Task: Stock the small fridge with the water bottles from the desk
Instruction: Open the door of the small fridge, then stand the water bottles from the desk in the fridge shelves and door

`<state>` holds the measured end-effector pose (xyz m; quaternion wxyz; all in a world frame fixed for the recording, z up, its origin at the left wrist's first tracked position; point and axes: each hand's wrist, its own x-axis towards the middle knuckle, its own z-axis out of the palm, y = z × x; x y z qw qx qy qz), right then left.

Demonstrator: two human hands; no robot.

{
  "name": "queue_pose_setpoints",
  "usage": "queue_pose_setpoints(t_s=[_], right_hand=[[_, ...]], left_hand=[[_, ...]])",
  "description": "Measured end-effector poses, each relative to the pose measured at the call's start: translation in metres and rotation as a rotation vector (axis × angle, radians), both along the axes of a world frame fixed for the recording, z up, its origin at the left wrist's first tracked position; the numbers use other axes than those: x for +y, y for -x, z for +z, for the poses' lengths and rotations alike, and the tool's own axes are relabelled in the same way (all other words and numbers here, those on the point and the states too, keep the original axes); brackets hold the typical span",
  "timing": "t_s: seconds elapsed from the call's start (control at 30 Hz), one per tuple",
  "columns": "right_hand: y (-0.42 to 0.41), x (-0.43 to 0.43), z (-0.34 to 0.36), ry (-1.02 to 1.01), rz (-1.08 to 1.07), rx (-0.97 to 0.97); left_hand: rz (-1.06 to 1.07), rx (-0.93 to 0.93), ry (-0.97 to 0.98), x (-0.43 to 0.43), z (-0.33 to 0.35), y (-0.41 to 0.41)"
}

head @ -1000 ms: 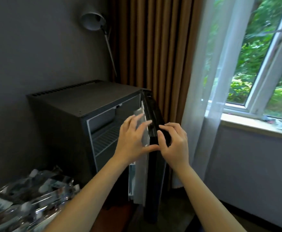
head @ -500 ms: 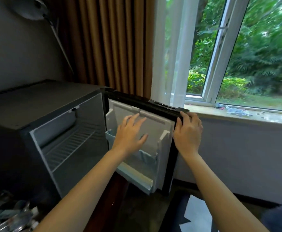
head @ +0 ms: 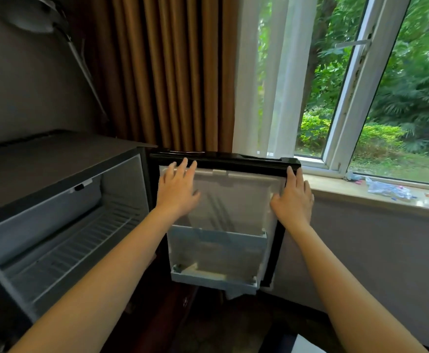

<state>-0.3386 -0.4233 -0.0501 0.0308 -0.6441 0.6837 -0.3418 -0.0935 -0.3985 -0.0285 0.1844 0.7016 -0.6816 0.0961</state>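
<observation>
The fridge is standing against the wall at left, and its door is now swinging fully open toward the window, much wider than a second ago. The left hand and right hand are pressing flat on its inner face, fingers straight, gripping nothing. The shelf is sitting bare, ready for stocking. The bottles are no longer showing. I'm reading no writing anywhere.

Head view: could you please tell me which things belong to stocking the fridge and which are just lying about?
Job: fridge, open door, wire shelf, door bin, left hand, right hand.
Lying about: lamp, curtain, plastic litter on the windowsill.
</observation>
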Motion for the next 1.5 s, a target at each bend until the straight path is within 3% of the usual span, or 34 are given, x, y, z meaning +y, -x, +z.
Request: queue_pose_setpoints(t_s=[0.27,0.47,0.53,0.67,0.8,1.0,1.2,1.5], right_hand=[[-0.005,-0.080,-0.003,-0.042,0.061,-0.039],[-0.016,-0.118,0.009,-0.092,0.030,-0.067],[-0.034,-0.115,0.011,-0.011,0.044,-0.088],[-0.089,-0.088,-0.008,0.261,0.315,-0.071],[-0.146,-0.053,-0.043,0.397,0.604,-0.092],[-0.230,0.016,-0.117,0.084,1.010,-0.013],[-0.314,0.098,-0.184,-0.220,1.364,0.172],[-0.401,0.213,-0.228,-0.439,1.636,0.392]], left_hand=[[0.093,-0.050,-0.034,-0.038,-0.018,-0.023],[0.020,-0.062,-0.011,-0.049,-0.027,-0.034],[-0.003,-0.024,0.047,-0.050,-0.030,-0.037],[-0.040,0.071,0.158,-0.030,-0.052,-0.047],[-0.023,0.253,0.093,0.022,-0.103,-0.065],[0.242,0.380,-0.121,0.139,-0.173,-0.108],[0.528,0.515,-0.148,0.262,-0.212,-0.151],[0.886,0.606,-0.148,0.384,-0.238,-0.224]])
